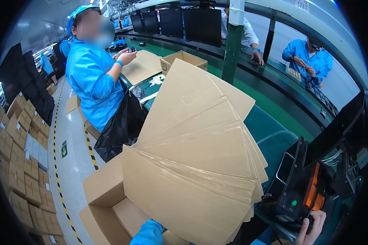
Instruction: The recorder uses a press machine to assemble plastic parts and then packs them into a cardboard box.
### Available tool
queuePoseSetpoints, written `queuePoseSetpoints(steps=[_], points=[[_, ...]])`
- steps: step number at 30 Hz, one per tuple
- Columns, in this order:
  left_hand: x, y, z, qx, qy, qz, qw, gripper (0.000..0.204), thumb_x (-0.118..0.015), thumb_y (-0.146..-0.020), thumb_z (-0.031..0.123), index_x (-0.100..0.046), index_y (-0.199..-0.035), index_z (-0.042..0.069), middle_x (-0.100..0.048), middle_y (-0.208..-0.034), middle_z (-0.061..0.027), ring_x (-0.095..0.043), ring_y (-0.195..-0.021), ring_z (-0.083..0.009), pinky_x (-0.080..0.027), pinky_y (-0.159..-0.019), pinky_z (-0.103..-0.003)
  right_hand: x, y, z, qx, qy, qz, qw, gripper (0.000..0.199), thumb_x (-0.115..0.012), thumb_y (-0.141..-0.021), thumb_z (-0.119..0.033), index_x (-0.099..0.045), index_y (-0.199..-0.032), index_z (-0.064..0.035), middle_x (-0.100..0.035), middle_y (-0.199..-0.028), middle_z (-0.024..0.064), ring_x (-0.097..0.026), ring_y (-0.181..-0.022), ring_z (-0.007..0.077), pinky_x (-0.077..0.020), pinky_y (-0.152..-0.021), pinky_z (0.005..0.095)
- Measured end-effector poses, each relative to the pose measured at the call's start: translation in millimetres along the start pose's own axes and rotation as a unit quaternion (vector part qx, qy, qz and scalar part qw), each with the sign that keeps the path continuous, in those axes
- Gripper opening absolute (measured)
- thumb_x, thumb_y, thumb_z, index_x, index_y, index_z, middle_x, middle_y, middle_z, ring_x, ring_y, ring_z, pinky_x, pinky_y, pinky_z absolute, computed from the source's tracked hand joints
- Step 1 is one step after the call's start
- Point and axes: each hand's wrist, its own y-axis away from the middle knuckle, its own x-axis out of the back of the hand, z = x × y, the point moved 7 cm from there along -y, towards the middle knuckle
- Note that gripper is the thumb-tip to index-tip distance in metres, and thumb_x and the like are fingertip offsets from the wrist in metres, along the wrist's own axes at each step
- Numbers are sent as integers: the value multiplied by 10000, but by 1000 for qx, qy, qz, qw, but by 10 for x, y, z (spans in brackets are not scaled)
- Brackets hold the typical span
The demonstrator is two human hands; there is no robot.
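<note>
A fanned stack of flattened brown cardboard sheets (192,163) fills the middle of the view, tilted up in front of me. My left sleeve (149,233), bright blue, rises from the lower edge and runs under the stack. The left hand itself is hidden behind the cardboard. My right hand (311,226) is at the lower right, its fingers closed on the bottom edge of a black machine with orange parts and a green button (298,183).
An open brown carton (104,200) stands below the stack on the left. A co-worker in blue (92,77) sits at the green bench beside a black bag (122,126), holding a small dark part. An open carton (184,61), dark monitors (200,24), a green post (233,45) and floor cartons (20,163) surround us.
</note>
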Motion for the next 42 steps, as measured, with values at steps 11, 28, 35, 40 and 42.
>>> queuePoseSetpoints(steps=[11, 28, 35, 40, 42], points=[[-141, -112, 127, -31, -3, -24, 999, 372, -539, -971, 193, -554, -1271, -26, -637, -1203, -207, -632, -1080, -244, -513, -893, -352, -31, -26, 271, -21, -29, 27, 999, 152, -539, -894, -40, -544, -1029, 31, -516, -1035, 187, -542, -987, 336, -422, -891, 367], [-110, -6, 128, -9, -44, -20, 999, 384, -540, -970, 202, -545, -1283, -21, -634, -1207, -210, -632, -1084, -253, -512, -897, -356, -163, -45, 266, 37, -14, 31, 999, 360, -711, -836, -103, -629, -1159, 33, -597, -1215, 203, -576, -1148, 369, -424, -1039, 469], [-41, 141, 377, -29, -47, -53, 997, 389, -541, -970, 206, -541, -1288, -19, -633, -1209, -210, -632, -1086, -257, -512, -898, -358, -173, 26, 225, 38, 96, -7, 995, 655, -706, -835, -201, -461, -1393, 38, -456, -1444, 219, -427, -1350, 379, -330, -1128, 486], [204, 307, 280, -17, -49, -44, 998, 393, -541, -970, 209, -539, -1292, -17, -633, -1210, -211, -632, -1087, -260, -512, -899, -359, -267, 87, 236, 75, 32, -9, 997, 661, -721, -829, -220, -466, -1388, 25, -457, -1438, 217, -414, -1355, 390, -327, -1130, 493], [205, 351, 262, -14, -47, -48, 998, 394, -541, -970, 210, -538, -1293, -16, -632, -1210, -211, -632, -1087, -261, -512, -900, -359, -176, 160, 209, 75, 5, 23, 997, 636, -719, -829, -200, -480, -1371, 29, -458, -1434, 225, -415, -1351, 405, -333, -1125, 499]])
